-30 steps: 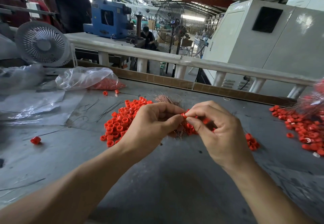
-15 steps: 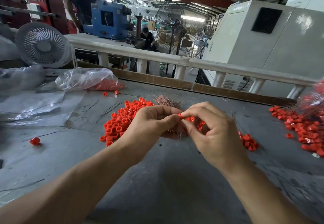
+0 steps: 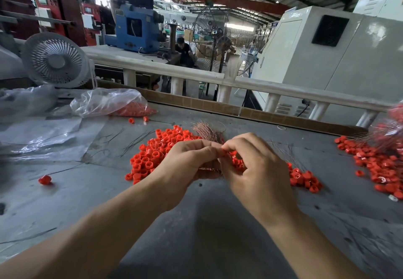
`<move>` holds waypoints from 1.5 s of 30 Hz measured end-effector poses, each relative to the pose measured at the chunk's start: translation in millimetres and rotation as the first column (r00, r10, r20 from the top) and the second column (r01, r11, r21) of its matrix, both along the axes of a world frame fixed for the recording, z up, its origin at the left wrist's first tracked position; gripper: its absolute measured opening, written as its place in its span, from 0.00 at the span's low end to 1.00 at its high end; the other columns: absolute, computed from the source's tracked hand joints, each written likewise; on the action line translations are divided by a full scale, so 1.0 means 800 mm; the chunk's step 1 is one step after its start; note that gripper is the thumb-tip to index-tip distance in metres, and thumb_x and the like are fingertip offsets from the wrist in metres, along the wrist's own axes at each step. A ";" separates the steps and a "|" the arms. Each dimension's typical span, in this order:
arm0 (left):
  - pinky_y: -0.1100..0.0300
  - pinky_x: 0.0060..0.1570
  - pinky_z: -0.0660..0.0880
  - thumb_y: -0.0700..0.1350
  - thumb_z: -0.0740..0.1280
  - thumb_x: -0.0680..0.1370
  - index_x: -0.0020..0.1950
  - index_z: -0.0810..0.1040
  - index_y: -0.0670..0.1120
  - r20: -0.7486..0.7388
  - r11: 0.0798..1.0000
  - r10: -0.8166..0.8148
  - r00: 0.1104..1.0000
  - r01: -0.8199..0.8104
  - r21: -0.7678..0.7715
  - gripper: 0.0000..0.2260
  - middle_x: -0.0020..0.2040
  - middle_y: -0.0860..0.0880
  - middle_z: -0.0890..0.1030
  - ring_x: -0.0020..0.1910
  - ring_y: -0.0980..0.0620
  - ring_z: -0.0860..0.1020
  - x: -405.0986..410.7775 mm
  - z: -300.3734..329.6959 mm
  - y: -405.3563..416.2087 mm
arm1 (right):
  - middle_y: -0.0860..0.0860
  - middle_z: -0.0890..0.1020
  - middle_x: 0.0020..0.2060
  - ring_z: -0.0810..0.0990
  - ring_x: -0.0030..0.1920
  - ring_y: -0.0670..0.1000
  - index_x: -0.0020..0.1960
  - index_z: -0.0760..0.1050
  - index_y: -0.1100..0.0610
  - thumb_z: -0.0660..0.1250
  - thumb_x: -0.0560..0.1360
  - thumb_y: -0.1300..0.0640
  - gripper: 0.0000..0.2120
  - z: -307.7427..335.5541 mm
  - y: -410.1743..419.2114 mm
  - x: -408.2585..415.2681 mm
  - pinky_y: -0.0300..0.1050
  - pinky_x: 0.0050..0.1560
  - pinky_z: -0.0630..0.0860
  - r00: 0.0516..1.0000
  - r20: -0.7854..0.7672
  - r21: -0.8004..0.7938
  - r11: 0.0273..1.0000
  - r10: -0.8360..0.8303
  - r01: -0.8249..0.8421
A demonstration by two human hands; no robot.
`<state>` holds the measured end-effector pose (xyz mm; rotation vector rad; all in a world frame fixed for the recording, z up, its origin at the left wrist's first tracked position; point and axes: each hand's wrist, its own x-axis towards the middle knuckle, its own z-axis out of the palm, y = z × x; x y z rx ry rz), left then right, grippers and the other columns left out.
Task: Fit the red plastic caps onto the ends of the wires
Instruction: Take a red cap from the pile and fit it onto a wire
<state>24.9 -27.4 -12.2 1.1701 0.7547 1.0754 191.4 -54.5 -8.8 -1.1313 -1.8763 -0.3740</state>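
Left hand (image 3: 187, 160) grips the copper wire bundle (image 3: 208, 133); right hand (image 3: 257, 169) pinches a red cap (image 3: 224, 151) at the fingertips, loose caps (image 3: 152, 158) piled beneath.

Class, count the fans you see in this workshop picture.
3: a white desk fan far left, a large pedestal fan behind the railing, and a smaller one in front of it; others may be hidden.

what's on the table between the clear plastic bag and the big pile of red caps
In the head view, two loose red caps lie between the plastic bag and the cap pile; otherwise bare grey table.
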 end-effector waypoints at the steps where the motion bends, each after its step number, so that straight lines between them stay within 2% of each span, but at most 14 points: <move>1: 0.57 0.47 0.81 0.40 0.68 0.80 0.53 0.83 0.40 -0.011 1.000 -0.002 1.000 0.002 0.001 0.06 0.49 0.40 0.84 0.47 0.47 0.82 -0.001 0.000 0.000 | 0.44 0.81 0.46 0.80 0.48 0.47 0.49 0.82 0.53 0.74 0.74 0.55 0.05 0.000 0.000 0.001 0.41 0.44 0.76 1.000 -0.009 -0.011 1.000 0.007 -0.007; 5: 0.56 0.48 0.80 0.41 0.69 0.80 0.53 0.84 0.38 -0.040 1.000 -0.001 0.999 0.001 0.004 0.07 0.48 0.40 0.84 0.46 0.47 0.81 0.000 0.000 -0.001 | 0.45 0.80 0.46 0.79 0.47 0.46 0.49 0.81 0.53 0.75 0.75 0.55 0.05 -0.001 -0.001 0.002 0.36 0.44 0.73 1.000 0.003 -0.019 1.000 0.003 -0.002; 11: 0.56 0.46 0.79 0.40 0.67 0.81 0.56 0.81 0.33 -0.041 1.000 0.006 0.999 -0.007 -0.024 0.10 0.47 0.39 0.83 0.45 0.47 0.81 0.001 0.002 -0.002 | 0.47 0.81 0.44 0.78 0.46 0.50 0.47 0.80 0.56 0.75 0.75 0.58 0.04 0.001 -0.001 0.000 0.44 0.43 0.75 0.996 0.086 0.028 1.000 -0.006 0.004; 15: 0.54 0.48 0.78 0.41 0.65 0.82 0.55 0.83 0.36 -0.027 1.000 -0.004 1.000 0.003 -0.020 0.10 0.46 0.42 0.84 0.45 0.47 0.82 -0.001 0.005 -0.003 | 0.48 0.80 0.42 0.78 0.44 0.51 0.45 0.80 0.57 0.75 0.75 0.61 0.04 0.000 -0.001 -0.002 0.45 0.42 0.74 0.999 0.041 0.035 0.999 -0.021 0.020; 20: 0.56 0.40 0.78 0.43 0.66 0.82 0.51 0.82 0.38 -0.046 0.999 0.035 0.998 -0.033 0.041 0.09 0.44 0.42 0.84 0.41 0.46 0.79 0.001 0.006 -0.002 | 0.49 0.80 0.42 0.78 0.43 0.52 0.45 0.79 0.58 0.73 0.75 0.62 0.03 -0.002 0.005 0.000 0.46 0.41 0.73 0.999 -0.027 0.020 1.000 -0.022 0.022; 25: 0.56 0.42 0.78 0.43 0.69 0.80 0.49 0.82 0.38 -0.038 0.993 0.050 0.998 -0.046 0.107 0.08 0.44 0.42 0.83 0.42 0.46 0.79 -0.002 0.004 0.000 | 0.47 0.80 0.45 0.78 0.45 0.48 0.50 0.80 0.56 0.73 0.77 0.58 0.03 0.002 0.006 0.003 0.40 0.43 0.72 0.999 -0.043 -0.017 1.000 0.025 -0.026; 28: 0.56 0.42 0.78 0.44 0.71 0.77 0.51 0.81 0.35 -0.022 0.992 0.049 0.999 -0.046 0.115 0.12 0.45 0.40 0.82 0.42 0.47 0.79 -0.003 0.003 0.001 | 0.45 0.80 0.46 0.78 0.45 0.46 0.52 0.81 0.54 0.73 0.78 0.56 0.05 0.003 0.004 0.003 0.38 0.43 0.73 0.999 -0.037 -0.023 1.000 0.019 -0.020; 32: 0.58 0.41 0.79 0.48 0.73 0.73 0.48 0.83 0.40 -0.020 0.991 0.035 0.999 -0.032 0.130 0.12 0.44 0.42 0.83 0.41 0.49 0.80 -0.004 0.004 0.001 | 0.46 0.81 0.47 0.80 0.46 0.48 0.53 0.82 0.55 0.74 0.77 0.58 0.05 0.005 0.002 0.003 0.43 0.44 0.77 1.000 -0.008 -0.002 1.000 0.022 -0.022; 34: 0.57 0.41 0.78 0.49 0.73 0.72 0.48 0.83 0.40 -0.026 0.990 0.022 0.999 -0.019 0.142 0.12 0.44 0.42 0.83 0.41 0.48 0.80 -0.003 0.004 0.000 | 0.46 0.81 0.46 0.80 0.46 0.48 0.52 0.82 0.55 0.73 0.78 0.57 0.04 0.007 0.000 0.002 0.41 0.44 0.76 1.000 0.003 0.011 1.000 0.021 -0.021; 38: 0.57 0.41 0.78 0.49 0.73 0.73 0.49 0.82 0.38 -0.026 0.983 0.018 1.000 -0.013 0.184 0.14 0.43 0.41 0.82 0.41 0.48 0.79 -0.003 0.005 -0.001 | 0.47 0.80 0.47 0.79 0.48 0.48 0.53 0.82 0.55 0.70 0.79 0.57 0.05 0.009 -0.002 0.002 0.39 0.46 0.75 0.999 0.024 0.023 0.999 0.043 -0.044; 41: 0.58 0.41 0.78 0.48 0.73 0.74 0.51 0.81 0.35 -0.022 0.978 0.026 0.999 -0.021 0.206 0.16 0.43 0.40 0.82 0.42 0.46 0.79 -0.003 0.007 -0.001 | 0.47 0.79 0.46 0.79 0.46 0.49 0.54 0.83 0.55 0.71 0.78 0.59 0.05 0.010 -0.004 0.003 0.40 0.44 0.76 0.999 -0.002 0.046 0.998 0.046 -0.046; 45: 0.57 0.40 0.78 0.51 0.72 0.75 0.50 0.80 0.33 0.019 0.980 0.001 1.000 -0.005 0.198 0.20 0.43 0.41 0.82 0.41 0.46 0.79 -0.002 0.010 -0.003 | 0.48 0.83 0.45 0.82 0.44 0.49 0.56 0.83 0.56 0.72 0.80 0.58 0.06 0.010 -0.007 0.003 0.44 0.43 0.78 0.997 -0.036 0.085 0.994 0.074 -0.070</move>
